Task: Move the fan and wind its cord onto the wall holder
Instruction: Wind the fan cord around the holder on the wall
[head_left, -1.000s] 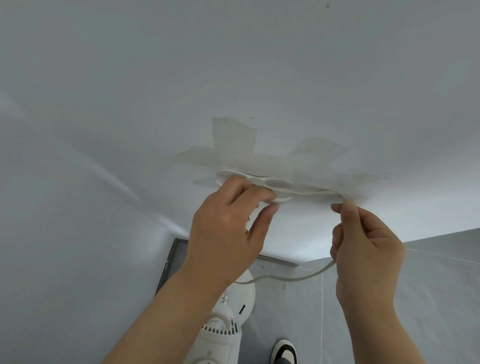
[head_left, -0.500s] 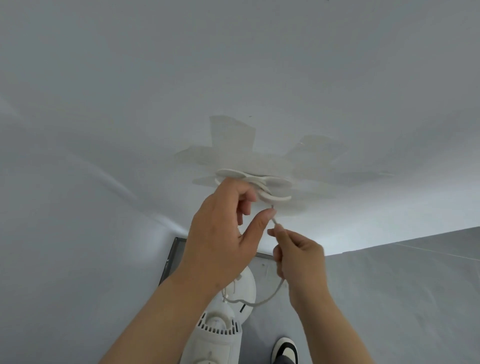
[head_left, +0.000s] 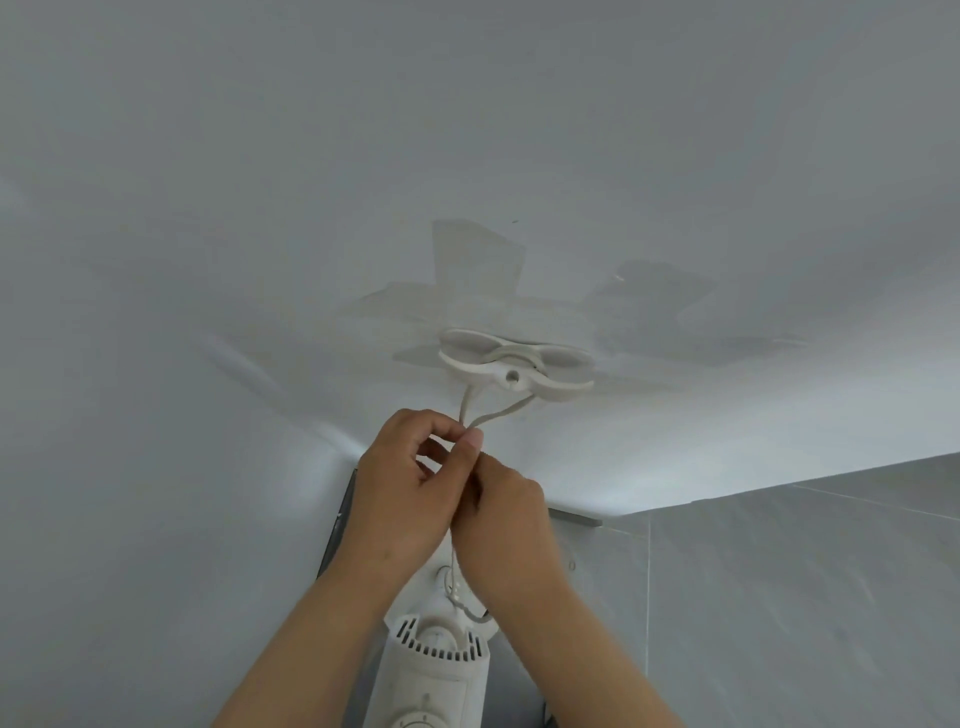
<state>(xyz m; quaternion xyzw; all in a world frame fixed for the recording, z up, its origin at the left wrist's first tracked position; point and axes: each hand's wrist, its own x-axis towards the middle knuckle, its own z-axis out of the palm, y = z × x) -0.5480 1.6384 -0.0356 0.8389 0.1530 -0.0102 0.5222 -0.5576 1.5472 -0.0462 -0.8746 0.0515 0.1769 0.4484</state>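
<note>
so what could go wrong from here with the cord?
1. The wall holder seems fixed only by tape; tugging the cord could peel it off.
2. Both strands meet in one pinch between left hand and right hand; a slip may undo the wrap.
3. The cord runs down to the fan; pulling could tip it.

Nothing readable here, honestly. The fan (head_left: 431, 670) has a dial with small tick marks at the bottom edge, but they're too tiny to make out.
</note>
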